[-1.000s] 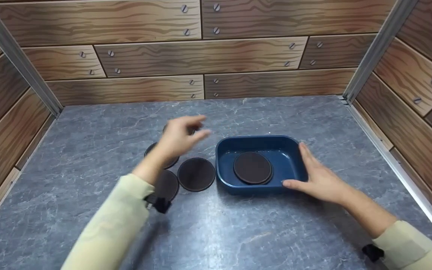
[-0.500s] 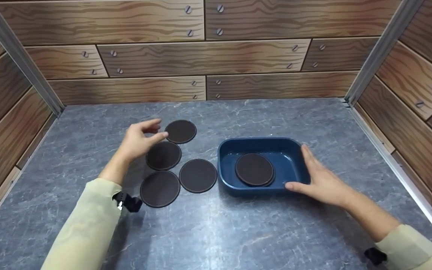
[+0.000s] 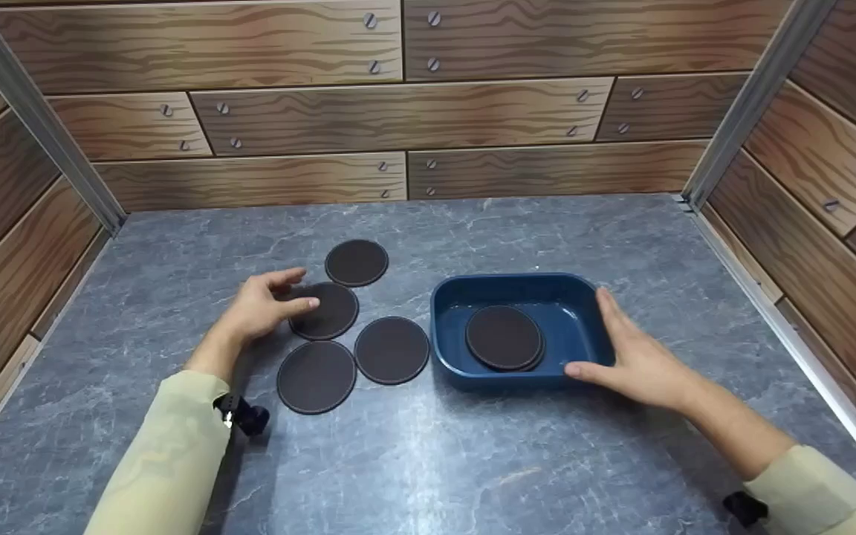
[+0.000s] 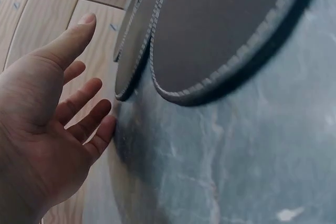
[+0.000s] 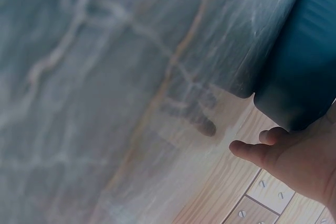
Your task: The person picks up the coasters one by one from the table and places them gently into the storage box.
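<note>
Container is being touched by the right hand, digits spread; a dark disc is being overhung by the left hand, digits apart.

the discs are dark brown, tray blue, tabletop veined grey.

Sleeves are pale yellow, the wrist cameras black.
</note>
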The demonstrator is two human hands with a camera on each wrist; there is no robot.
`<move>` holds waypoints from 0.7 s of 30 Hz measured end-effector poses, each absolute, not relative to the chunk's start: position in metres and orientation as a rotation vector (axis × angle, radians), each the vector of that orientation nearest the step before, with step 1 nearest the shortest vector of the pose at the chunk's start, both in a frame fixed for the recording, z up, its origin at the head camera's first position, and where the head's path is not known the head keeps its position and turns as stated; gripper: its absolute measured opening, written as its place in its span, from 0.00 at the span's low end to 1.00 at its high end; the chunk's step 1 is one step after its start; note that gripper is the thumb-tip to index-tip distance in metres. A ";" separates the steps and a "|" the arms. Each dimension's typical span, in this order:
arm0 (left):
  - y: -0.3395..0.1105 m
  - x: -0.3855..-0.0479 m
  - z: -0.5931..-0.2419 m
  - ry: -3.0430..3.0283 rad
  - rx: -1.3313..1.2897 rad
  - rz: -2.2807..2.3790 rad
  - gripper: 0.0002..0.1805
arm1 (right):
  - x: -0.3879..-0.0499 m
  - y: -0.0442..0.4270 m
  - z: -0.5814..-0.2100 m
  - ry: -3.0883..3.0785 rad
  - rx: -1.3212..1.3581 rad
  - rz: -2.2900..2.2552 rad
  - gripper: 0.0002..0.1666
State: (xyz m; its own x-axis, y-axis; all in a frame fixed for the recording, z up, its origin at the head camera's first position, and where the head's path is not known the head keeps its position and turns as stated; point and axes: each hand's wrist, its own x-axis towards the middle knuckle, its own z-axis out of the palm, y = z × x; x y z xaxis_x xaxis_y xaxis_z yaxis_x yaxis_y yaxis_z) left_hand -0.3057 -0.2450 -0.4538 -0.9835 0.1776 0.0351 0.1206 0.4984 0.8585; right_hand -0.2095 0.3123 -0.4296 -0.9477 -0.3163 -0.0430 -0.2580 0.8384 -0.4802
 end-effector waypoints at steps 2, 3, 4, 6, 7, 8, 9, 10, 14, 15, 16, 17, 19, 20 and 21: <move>-0.246 -0.305 -0.457 2.645 0.282 1.530 0.40 | -0.209 0.312 -0.429 2.893 -0.457 -0.733 0.76; -0.246 -0.305 -0.458 2.645 0.296 1.523 0.40 | -0.209 0.312 -0.429 2.892 -0.457 -0.732 0.76; -0.246 -0.305 -0.459 2.649 0.307 1.511 0.40 | -0.210 0.312 -0.429 2.892 -0.460 -0.732 0.76; -0.247 -0.304 -0.460 2.663 0.326 1.477 0.41 | -0.210 0.312 -0.428 2.892 -0.459 -0.734 0.76; -0.248 -0.304 -0.461 2.673 0.332 1.457 0.41 | -0.210 0.312 -0.428 2.891 -0.457 -0.735 0.76; -0.248 -0.304 -0.461 2.680 0.336 1.440 0.42 | -0.210 0.312 -0.428 2.892 -0.456 -0.733 0.76; -0.248 -0.304 -0.462 2.686 0.341 1.423 0.42 | -0.210 0.312 -0.429 2.893 -0.459 -0.733 0.76; -0.249 -0.304 -0.462 2.691 0.342 1.406 0.43 | -0.211 0.313 -0.429 2.894 -0.459 -0.733 0.76; -0.249 -0.304 -0.465 2.690 0.347 1.375 0.44 | -0.211 0.313 -0.429 2.894 -0.451 -0.727 0.77; -0.249 -0.304 -0.465 2.688 0.348 1.369 0.45 | -0.211 0.313 -0.429 2.894 -0.450 -0.727 0.77; -0.249 -0.304 -0.466 2.685 0.345 1.366 0.45 | -0.211 0.313 -0.429 2.894 -0.450 -0.728 0.76; -0.248 -0.304 -0.467 2.683 0.345 1.364 0.46 | -0.211 0.313 -0.429 2.894 -0.451 -0.729 0.76; -0.248 -0.305 -0.467 2.683 0.346 1.352 0.47 | -0.210 0.313 -0.429 2.895 -0.458 -0.735 0.76; -0.247 -0.306 -0.467 2.684 0.348 1.343 0.47 | -0.210 0.313 -0.429 2.893 -0.460 -0.738 0.76; -0.247 -0.306 -0.467 2.686 0.352 1.332 0.48 | -0.211 0.313 -0.429 2.894 -0.465 -0.741 0.76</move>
